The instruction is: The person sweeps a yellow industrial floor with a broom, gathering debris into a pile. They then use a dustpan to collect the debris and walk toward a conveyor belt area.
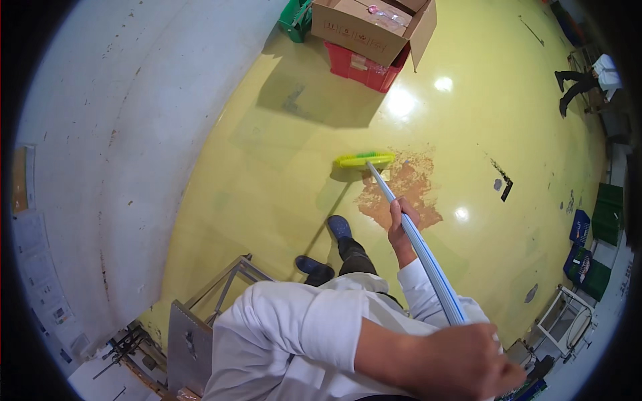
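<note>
A push broom with a yellow-green head (366, 160) and a white, blue-striped handle (431, 260) slants across the view. Its head rests on the yellow floor beside a worn reddish-brown patch (401, 193). My right hand (403, 215) is closed around the lower part of the handle, thumb uppermost. My left forearm crosses in front of my body, and my left hand (464, 358) is wrapped around the upper end of the handle; its fingers are partly hidden and slightly blurred.
An open cardboard box (361, 35) sits on a red plastic crate (366, 67), with a green crate (296, 20) beside it. A white wall runs along the left. A metal cart (188, 341) stands close at my left. Blue baskets (579, 228) and a distant person (589, 80) are at right.
</note>
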`<state>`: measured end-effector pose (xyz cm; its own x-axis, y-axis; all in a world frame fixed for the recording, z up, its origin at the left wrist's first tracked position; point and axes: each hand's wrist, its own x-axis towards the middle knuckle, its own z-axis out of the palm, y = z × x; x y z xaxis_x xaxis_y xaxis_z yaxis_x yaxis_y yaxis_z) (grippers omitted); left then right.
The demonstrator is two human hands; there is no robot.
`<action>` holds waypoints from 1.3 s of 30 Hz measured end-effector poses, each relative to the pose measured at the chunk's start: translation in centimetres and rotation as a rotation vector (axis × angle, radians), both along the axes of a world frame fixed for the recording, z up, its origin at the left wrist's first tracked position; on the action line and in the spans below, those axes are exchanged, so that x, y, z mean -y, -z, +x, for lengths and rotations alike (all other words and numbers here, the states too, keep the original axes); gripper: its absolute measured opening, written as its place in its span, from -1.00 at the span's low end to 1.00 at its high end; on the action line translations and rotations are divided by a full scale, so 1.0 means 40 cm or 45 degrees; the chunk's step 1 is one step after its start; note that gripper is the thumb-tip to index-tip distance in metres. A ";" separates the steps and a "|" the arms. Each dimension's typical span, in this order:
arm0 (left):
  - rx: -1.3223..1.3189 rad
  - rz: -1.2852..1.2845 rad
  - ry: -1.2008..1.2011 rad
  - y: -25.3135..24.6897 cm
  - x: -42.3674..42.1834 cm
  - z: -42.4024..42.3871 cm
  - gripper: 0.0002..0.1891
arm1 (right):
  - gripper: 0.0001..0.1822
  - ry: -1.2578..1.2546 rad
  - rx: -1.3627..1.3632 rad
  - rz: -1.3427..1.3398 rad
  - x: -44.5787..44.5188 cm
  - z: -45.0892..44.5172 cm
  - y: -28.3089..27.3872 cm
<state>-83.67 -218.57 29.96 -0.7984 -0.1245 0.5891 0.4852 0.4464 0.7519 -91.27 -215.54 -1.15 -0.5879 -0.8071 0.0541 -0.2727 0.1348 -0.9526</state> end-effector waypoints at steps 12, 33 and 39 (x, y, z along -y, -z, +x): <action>0.156 -0.254 -0.123 0.432 0.049 -0.152 -0.89 | -0.81 0.099 -0.248 -0.192 0.277 -0.269 0.401; 0.365 -0.125 0.029 0.561 0.089 -0.230 -0.83 | -0.75 0.417 -0.422 -0.322 0.208 -0.555 0.503; 0.345 -0.050 0.389 0.304 0.097 -0.083 -0.81 | -0.75 0.626 -0.224 -0.092 -0.028 -0.261 0.406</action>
<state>-87.00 -222.46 17.78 -0.9222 0.1605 0.3519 0.3865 0.3434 0.8560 -101.69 -214.42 -17.41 -0.8731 -0.4290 0.2316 -0.3506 0.2226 -0.9097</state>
